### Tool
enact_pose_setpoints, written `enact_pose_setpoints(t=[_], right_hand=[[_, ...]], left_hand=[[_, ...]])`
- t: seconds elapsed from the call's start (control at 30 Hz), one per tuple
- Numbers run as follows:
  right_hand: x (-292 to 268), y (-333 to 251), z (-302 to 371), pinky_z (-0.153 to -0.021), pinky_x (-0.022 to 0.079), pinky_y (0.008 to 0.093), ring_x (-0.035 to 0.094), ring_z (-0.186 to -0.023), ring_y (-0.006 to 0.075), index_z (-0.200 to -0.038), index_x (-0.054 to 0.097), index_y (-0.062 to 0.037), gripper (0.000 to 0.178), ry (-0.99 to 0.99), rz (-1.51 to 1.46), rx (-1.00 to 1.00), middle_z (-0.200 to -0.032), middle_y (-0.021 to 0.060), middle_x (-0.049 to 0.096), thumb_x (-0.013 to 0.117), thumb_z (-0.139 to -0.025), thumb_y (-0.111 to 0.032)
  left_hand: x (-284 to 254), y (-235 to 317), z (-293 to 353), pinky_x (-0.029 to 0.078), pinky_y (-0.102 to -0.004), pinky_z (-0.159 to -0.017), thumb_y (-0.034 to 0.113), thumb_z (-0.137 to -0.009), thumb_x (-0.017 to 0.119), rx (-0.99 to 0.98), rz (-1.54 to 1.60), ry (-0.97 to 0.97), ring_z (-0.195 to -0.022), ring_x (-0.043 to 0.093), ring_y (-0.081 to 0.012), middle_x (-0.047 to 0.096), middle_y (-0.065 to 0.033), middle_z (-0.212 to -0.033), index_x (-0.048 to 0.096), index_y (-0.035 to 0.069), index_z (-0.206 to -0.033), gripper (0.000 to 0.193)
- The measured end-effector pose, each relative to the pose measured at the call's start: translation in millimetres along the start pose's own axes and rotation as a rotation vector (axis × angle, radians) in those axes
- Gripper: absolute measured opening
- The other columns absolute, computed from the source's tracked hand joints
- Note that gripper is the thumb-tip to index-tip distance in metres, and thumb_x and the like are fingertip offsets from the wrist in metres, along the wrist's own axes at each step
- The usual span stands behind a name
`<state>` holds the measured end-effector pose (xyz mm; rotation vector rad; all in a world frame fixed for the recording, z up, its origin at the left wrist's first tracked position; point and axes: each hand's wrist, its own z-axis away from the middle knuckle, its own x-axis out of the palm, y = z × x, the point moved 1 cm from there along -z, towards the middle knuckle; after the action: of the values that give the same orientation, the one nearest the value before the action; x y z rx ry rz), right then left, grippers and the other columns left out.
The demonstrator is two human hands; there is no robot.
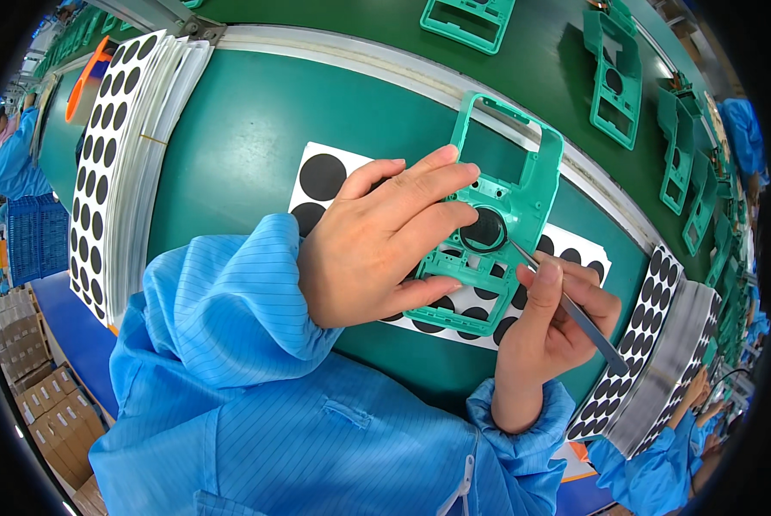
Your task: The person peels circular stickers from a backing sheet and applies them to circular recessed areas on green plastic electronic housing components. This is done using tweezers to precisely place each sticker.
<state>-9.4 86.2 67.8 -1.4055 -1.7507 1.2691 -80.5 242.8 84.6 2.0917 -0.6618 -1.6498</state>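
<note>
Two hands show in the head view: the left hand (385, 232), spread wide, steadies a green plastic frame (536, 191) over the table (239, 129); the right hand (536, 340) pinches grey metal tweezers (594, 327) beside its round black disc (484, 229). Seating this seems in hand; next calls for gentle pressing.

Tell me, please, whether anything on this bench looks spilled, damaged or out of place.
Nothing clearly stands out. The left hand rests on the green housing above the dotted sheet, and the right hand holds tweezers by the housing's black disc; no spill or damage shows.
</note>
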Motion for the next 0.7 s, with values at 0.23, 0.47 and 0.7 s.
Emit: enact_pose_setpoints(t=[0.23,0.47,0.7], right_hand=[[3,0,0,-0.048,0.042,0.0181,0.053,-0.057,0.0100,-0.086,0.035,-0.0013,0.021,-0.001,0.000,-0.006,-0.079,0.0186,0.055,0.052,-0.078,0.008],[7,-1,-2,-0.045,0.039,0.0172,0.049,-0.054,0.0078,-0.087,0.036,-0.0013,0.021,-0.015,-0.015,0.010,-0.080,0.0178,0.055,0.052,-0.077,0.008],[12,-2,-3,-0.044,0.037,0.0165,0.048,-0.052,0.0065,-0.086,0.037,-0.0002,0.020,0.001,-0.010,0.038,-0.079,0.0171,0.055,0.052,-0.077,0.008]], left_hand=[[-2,-2,2,0.030,-0.0373,-0.088,0.020,-0.058,0.073,0.006,-0.009,0.007,-0.116,0.039,-0.0300,0.040,-0.0137,-0.123,0.050,0.006,-0.103,0.053],[-6,-5,0,0.031,-0.0382,-0.088,0.020,-0.057,0.073,0.005,-0.012,-0.015,-0.116,0.039,-0.0310,0.040,-0.0137,-0.124,0.053,0.008,-0.100,0.049],[-7,-5,2,0.032,-0.0420,-0.087,0.021,-0.058,0.072,0.021,-0.062,-0.022,-0.115,0.039,-0.0323,0.039,-0.0142,-0.124,0.059,0.011,-0.095,0.040]])
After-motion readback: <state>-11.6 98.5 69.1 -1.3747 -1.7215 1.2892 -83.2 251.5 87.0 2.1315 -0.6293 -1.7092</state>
